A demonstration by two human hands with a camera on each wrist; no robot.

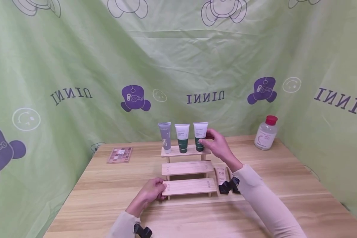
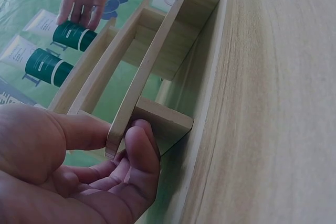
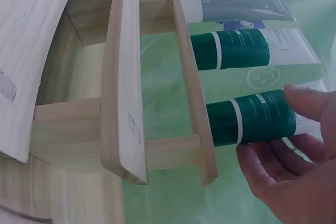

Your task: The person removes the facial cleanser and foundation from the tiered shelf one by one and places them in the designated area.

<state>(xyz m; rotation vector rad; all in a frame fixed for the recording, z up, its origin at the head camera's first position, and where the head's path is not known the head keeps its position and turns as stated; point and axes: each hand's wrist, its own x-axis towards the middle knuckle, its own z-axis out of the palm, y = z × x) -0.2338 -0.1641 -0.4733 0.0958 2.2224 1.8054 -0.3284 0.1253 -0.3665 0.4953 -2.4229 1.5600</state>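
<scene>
A three-step wooden rack [image 1: 186, 168] stands mid-table. Its top step carries three upright tubes: a grey one [image 1: 165, 136], a white-and-green one [image 1: 182, 137] and a second white-and-green tube [image 1: 200, 128] at the right. My right hand [image 1: 207, 138] holds that right tube, thumb on one side and fingers on the other, as the right wrist view shows for the hand [image 3: 268, 124] and the tube [image 3: 226, 124]. My left hand [image 1: 160, 190] pinches the left end of the bottom step [image 2: 157, 66] between thumb and fingers [image 2: 142, 145].
A beige BB tube [image 1: 221, 174] lies on the table just right of the rack. An eyeshadow palette [image 1: 120, 154] lies at the back left, and a clear bottle with a red cap [image 1: 266, 133] stands at the back right. Green printed cloth walls surround the table [image 1: 107, 201].
</scene>
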